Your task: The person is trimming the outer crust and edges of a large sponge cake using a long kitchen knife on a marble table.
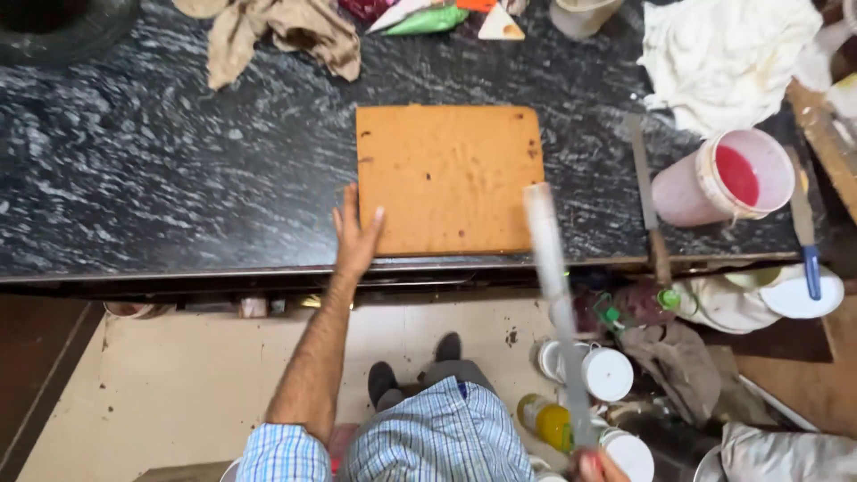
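Left hand (pixel 357 234), open and flat, steadies the sponge sheet's (pixel 449 178) near-left corner; right hand (pixel 596 466) grips a long knife (pixel 555 303) raised at its right edge, apparently ready for a level cut.

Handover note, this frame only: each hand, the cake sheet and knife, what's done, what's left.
Left hand: open, flat on the counter, fingers touching the lower-left edge of the square sponge sheet.
Right hand: at the bottom edge, gripping a long knife, blade raised and blurred, tip over the sheet's lower-right corner.
Done: sheet lies bare on the counter; no cut visible.
Left: no blade contact yet.
Nearby: pink bucket, second knife.
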